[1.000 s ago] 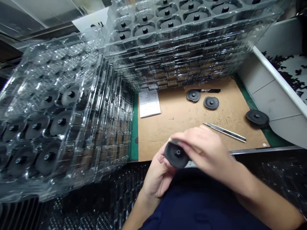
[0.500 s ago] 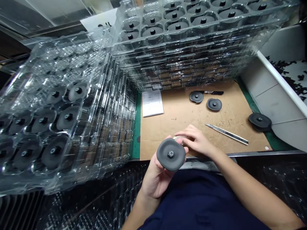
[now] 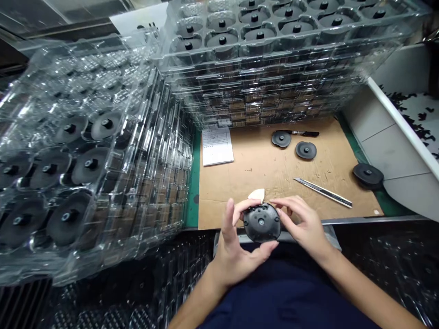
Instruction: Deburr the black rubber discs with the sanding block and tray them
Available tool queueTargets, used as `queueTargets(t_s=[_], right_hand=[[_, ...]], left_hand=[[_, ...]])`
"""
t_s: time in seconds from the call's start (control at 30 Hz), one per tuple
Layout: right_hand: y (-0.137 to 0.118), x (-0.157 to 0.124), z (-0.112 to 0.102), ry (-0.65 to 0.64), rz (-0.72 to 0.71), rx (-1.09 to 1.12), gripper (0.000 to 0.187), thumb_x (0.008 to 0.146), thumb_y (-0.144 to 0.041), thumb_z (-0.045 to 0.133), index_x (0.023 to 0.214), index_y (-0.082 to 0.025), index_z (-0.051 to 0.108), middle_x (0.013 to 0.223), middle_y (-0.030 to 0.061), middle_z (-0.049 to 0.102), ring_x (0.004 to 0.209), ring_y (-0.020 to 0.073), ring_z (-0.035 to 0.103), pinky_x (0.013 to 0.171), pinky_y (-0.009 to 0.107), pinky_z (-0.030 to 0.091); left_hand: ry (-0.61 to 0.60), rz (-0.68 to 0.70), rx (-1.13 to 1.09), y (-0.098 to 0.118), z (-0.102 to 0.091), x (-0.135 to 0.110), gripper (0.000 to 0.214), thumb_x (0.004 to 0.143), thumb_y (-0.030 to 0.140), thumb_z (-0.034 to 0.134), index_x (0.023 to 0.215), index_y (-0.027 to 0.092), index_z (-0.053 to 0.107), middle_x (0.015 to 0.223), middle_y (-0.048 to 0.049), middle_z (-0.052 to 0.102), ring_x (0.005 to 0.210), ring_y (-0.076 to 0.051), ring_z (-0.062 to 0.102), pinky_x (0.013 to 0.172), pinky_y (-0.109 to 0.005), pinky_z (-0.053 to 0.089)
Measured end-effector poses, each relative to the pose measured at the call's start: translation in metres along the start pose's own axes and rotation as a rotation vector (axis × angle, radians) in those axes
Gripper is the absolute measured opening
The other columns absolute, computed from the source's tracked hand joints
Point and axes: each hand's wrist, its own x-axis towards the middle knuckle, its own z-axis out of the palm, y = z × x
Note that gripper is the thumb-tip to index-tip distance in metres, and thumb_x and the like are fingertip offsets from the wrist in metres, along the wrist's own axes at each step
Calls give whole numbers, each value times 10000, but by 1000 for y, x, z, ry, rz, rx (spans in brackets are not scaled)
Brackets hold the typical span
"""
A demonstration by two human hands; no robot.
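Observation:
A round black disc (image 3: 262,222) with a small hub in its middle is held between both hands near the table's front edge. My left hand (image 3: 236,246) grips its left and lower rim with thumb and fingers. My right hand (image 3: 302,224) pinches its right rim. Just behind the disc a small pale wedge-shaped piece (image 3: 257,194) lies on the brown cardboard sheet (image 3: 274,173).
Stacks of clear plastic trays (image 3: 85,151) holding black discs stand at the left, and another stack of trays (image 3: 267,55) at the back. On the cardboard lie two loose discs (image 3: 293,144), a black pen (image 3: 303,133), a metal blade (image 3: 324,192) and a paper slip (image 3: 217,145). Another disc (image 3: 368,174) sits at the right.
The disc has been turned over, its other face now up, and shifted right. My right hand moved from beside it onto its right rim. The pale piece now lies uncovered on the cardboard.

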Motion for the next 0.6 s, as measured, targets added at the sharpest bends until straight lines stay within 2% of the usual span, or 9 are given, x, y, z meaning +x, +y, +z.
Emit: queueTargets(t_s=[0.1, 0.17, 0.23, 0.3, 0.37, 0.43, 0.47, 0.53, 0.6], right_hand=[[-7, -11, -4, 94, 11, 72, 289, 864, -139, 521, 1129, -241, 576, 935, 43, 598, 818, 160, 533, 695, 294, 448], [-10, -12, -12, 110, -83, 73, 361, 843, -119, 550, 1180, -247, 551, 976, 52, 584, 845, 168, 532, 725, 313, 440], [-12, -10, -22, 30, -239, -12, 413, 831, -110, 566, 1219, -249, 536, 1003, 62, 584, 844, 175, 528, 743, 340, 419], [-15, -5, -31, -89, -374, -106, 388, 840, -134, 564, 1212, -242, 552, 975, 62, 602, 806, 176, 521, 735, 359, 392], [-21, 0, -34, -140, -435, -105, 292, 865, -160, 530, 1148, -208, 584, 875, 56, 615, 725, 162, 507, 688, 348, 377], [-27, 4, -31, -120, -422, -35, 156, 882, -166, 496, 990, -171, 610, 718, 36, 578, 629, 142, 473, 611, 313, 369], [-30, 4, -28, -113, -414, 0, 108, 885, -168, 489, 888, -168, 598, 648, 22, 540, 580, 133, 449, 568, 296, 362], [-30, 4, -22, -167, -437, 42, 141, 885, -195, 493, 753, -184, 541, 567, 2, 479, 516, 127, 424, 497, 281, 355], [-23, 1, -18, -321, -514, 52, 102, 878, -244, 512, 796, -206, 561, 596, 13, 523, 523, 145, 485, 473, 287, 394]], left_hand=[[-23, 127, 201, -1, 0, 2, 1132, 660, 124, 748, 1435, 261, -66, 1200, -152, 538, 1090, -249, 544, 899, -442, 471], [-14, 150, 231, 0, -1, 3, 1132, 650, 140, 763, 1440, 224, -44, 1195, -165, 546, 1084, -250, 546, 901, -429, 467], [-16, 111, 206, 3, -3, 3, 1115, 650, 155, 767, 1444, 223, -13, 1220, -165, 542, 1101, -250, 538, 920, -421, 451], [-60, -11, 137, 5, -5, 3, 1020, 645, 216, 781, 1436, 248, 139, 1249, -141, 539, 1131, -253, 520, 958, -416, 417], [-127, -269, -44, 9, -6, 1, 735, 676, 333, 751, 1322, 243, 413, 1201, -109, 582, 1096, -244, 545, 948, -384, 421], [-131, -523, -244, 11, -6, -3, 463, 751, 475, 635, 1105, 181, 587, 1002, -95, 659, 909, -211, 621, 816, -335, 486], [-98, -604, -307, 11, -6, -6, 440, 784, 527, 564, 1007, 151, 614, 877, -84, 672, 784, -187, 635, 724, -308, 505], [7, -659, -307, 10, -9, -15, 499, 797, 596, 485, 871, 120, 618, 692, -55, 644, 603, -148, 605, 589, -268, 496], [102, -677, -219, 9, -19, -28, 511, 756, 613, 529, 772, 113, 628, 621, -34, 621, 548, -129, 579, 548, -246, 482]])
